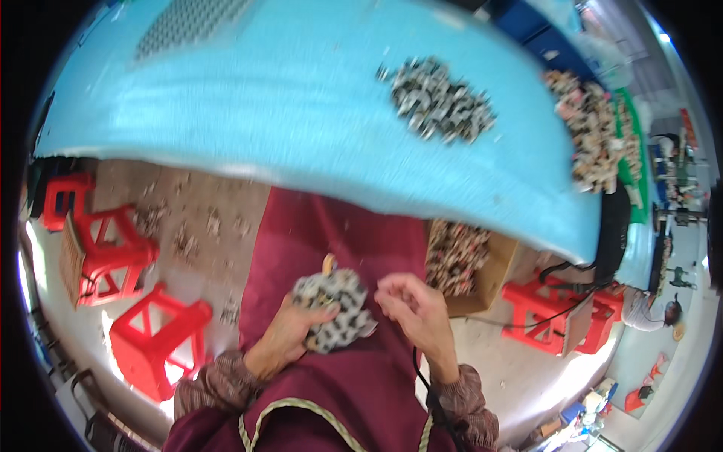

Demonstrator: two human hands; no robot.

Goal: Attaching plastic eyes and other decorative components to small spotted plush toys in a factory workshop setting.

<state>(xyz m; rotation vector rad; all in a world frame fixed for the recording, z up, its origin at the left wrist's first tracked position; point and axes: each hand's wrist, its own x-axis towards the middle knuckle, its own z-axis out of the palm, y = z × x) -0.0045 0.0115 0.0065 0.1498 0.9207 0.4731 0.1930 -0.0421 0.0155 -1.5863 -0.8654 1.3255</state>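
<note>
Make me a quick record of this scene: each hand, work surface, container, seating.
Left hand: gripping a spotted black-and-white bundle
Right hand: raised beside the bundle, fingers curled; whether it holds anything is unclear
Surface: light-blue table bearing a loose pile of small grey-and-black pieces
Container: open brown cardboard box, at the person's right
Seating: red plastic stools, both sides

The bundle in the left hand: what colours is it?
The bundle is mostly mottled grey-white and black, seen in the head view.
</note>
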